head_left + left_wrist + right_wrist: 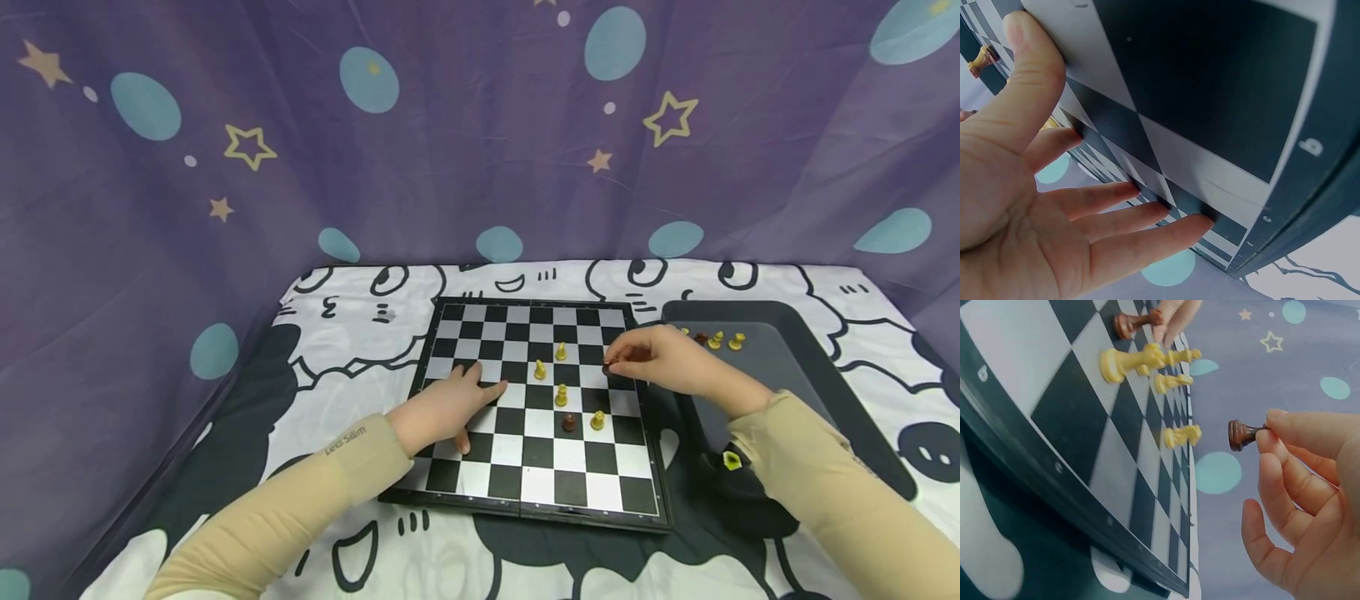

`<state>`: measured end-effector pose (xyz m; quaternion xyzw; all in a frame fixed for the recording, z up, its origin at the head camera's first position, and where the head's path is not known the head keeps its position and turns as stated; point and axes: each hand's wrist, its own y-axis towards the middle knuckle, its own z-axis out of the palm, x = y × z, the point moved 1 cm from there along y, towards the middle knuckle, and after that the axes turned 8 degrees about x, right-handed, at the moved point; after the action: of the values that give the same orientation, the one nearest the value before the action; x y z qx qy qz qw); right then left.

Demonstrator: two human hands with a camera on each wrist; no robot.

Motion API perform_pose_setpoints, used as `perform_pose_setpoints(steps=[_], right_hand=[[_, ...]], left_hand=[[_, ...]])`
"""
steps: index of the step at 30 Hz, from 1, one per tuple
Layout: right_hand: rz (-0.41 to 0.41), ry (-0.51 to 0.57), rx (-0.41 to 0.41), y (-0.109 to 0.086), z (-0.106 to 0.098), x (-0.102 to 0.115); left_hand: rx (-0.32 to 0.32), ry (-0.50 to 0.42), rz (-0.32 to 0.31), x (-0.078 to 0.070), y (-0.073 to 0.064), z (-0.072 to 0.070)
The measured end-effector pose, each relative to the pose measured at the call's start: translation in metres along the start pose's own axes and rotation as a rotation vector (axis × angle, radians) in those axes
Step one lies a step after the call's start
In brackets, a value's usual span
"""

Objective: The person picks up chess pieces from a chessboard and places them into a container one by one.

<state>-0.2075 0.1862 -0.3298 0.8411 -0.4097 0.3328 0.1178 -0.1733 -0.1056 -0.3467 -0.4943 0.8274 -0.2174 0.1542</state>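
A black-and-white chessboard [537, 452] lies in front of me. My right hand [660, 358] pinches a dark brown chess piece [1243, 435] between thumb and fingertips, base outward, over the board's right side. My left hand [450, 407] is spread over the board's left part, its fingertips [1200, 224] at the squares. Yellow chess pieces stand right of centre: one farther back [561, 352], a knight-like one [540, 371], one in the middle [562, 396] and one nearer the right edge [597, 421]. Beside the last stands a brown chess piece [569, 422].
A dark grey tray [780, 312] sits right of the board, under my right forearm. Near its far end are yellow pieces [737, 342] and a brown piece [701, 338]. A cartoon-patterned cloth [442, 550] covers the table; a purple curtain [465, 167] hangs behind.
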Motion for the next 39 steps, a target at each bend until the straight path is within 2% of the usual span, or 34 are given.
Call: perform_pose_setpoints(steps=[10,16,29,33,39], right_hand=[[0.007,-0.052,-0.097,-0.013,-0.022,-0.007],[0.047,-0.109,-0.146,-0.023,-0.032,-0.015],[0.14,-0.148,-0.182,-0.04,-0.05,-0.043],[0.191,-0.158,-0.179,-0.04,-0.05,-0.054],[0.219,-0.14,-0.167,-0.038,-0.045,-0.072]], left_hand=[[0.002,0.003,0.005,0.001,0.001,0.0],[-0.002,0.016,0.001,0.0,0.0,0.0],[0.005,0.012,-0.006,0.002,0.003,0.001],[0.01,0.01,-0.008,0.002,0.004,0.001],[0.02,0.017,-0.015,0.001,0.005,0.001]])
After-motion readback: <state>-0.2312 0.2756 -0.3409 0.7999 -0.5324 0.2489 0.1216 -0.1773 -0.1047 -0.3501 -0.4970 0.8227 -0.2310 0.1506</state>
